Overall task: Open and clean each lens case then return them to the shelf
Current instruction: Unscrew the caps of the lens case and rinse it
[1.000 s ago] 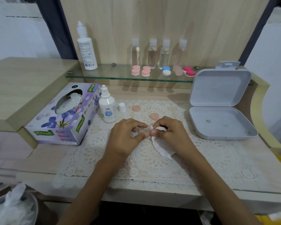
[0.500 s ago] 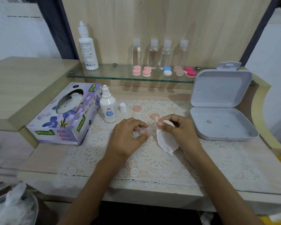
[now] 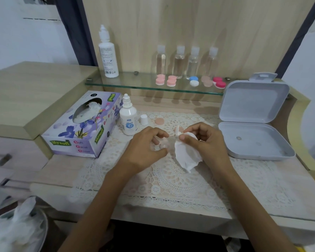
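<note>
My left hand (image 3: 145,148) grips a clear open lens case (image 3: 162,145) just above the lace mat (image 3: 171,179). My right hand (image 3: 205,140) pinches a white tissue (image 3: 186,153) together with a peach lens-case cap (image 3: 177,130), lifted off the mat beside the case. A second peach cap (image 3: 159,121) lies on the mat behind my hands. On the glass shelf (image 3: 135,82) sit several closed lens cases: pink (image 3: 160,80), salmon (image 3: 171,81), blue and white (image 3: 193,81), beige (image 3: 207,81) and red (image 3: 219,83).
A tissue box (image 3: 80,128) stands at the left, with a small solution bottle (image 3: 128,118) and its white cap (image 3: 144,119) beside it. An open grey plastic box (image 3: 253,124) is at the right. A tall white bottle (image 3: 107,53) and several clear bottles (image 3: 179,62) stand on the shelf.
My right hand has drawn away from the case to the right with the tissue and has picked the near peach cap up off the mat. My left hand has stayed put.
</note>
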### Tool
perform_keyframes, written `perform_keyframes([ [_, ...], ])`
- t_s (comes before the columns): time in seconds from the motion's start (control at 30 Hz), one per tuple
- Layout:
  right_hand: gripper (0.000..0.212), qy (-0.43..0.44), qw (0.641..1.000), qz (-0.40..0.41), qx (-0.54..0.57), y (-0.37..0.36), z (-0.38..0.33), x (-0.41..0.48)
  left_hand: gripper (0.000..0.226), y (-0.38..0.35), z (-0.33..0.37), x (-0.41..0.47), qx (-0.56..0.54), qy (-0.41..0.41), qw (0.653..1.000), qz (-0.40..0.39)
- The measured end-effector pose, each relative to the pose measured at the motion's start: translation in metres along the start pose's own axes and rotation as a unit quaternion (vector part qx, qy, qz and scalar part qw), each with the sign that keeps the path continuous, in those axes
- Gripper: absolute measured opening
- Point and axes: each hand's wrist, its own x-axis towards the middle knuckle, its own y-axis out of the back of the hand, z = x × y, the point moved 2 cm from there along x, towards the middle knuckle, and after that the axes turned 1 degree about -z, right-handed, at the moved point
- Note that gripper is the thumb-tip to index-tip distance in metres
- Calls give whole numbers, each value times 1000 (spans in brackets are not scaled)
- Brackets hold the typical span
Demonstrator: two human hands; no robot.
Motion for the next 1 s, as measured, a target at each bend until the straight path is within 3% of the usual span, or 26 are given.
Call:
perform_keyframes([
  [0.3, 14, 0, 995, -86, 49, -35, -16, -10, 23, 43, -24, -40, -1, 14, 1000, 15],
  [0.4, 15, 18, 991, -128, 20, -62, -21, -12, 23, 62, -35, -57, 17, 20, 999, 39],
  [0.53, 16, 29, 984, -174, 39, -108, -31, -16, 17, 85, -39, -84, 56, -25, 998, 34],
  [0.6, 17, 42, 977, -202, 44, -133, -37, -21, 29, 99, -42, -101, 87, -28, 995, 46],
  [0.7, 17, 53, 968, -240, 54, -171, -46, -30, 30, 127, -55, -130, 89, -1, 992, 87],
  [0.83, 14, 56, 952, -297, 46, -227, -59, -50, 14, 167, -82, -172, 110, 54, 981, 152],
  [0.9, 12, 60, 944, -323, 36, -255, -63, -62, 19, 187, -98, -194, 118, 90, 973, 179],
  [1.0, 14, 102, 932, -346, 26, -295, -64, -81, 13, 210, -127, -224, 112, 135, 961, 213],
])
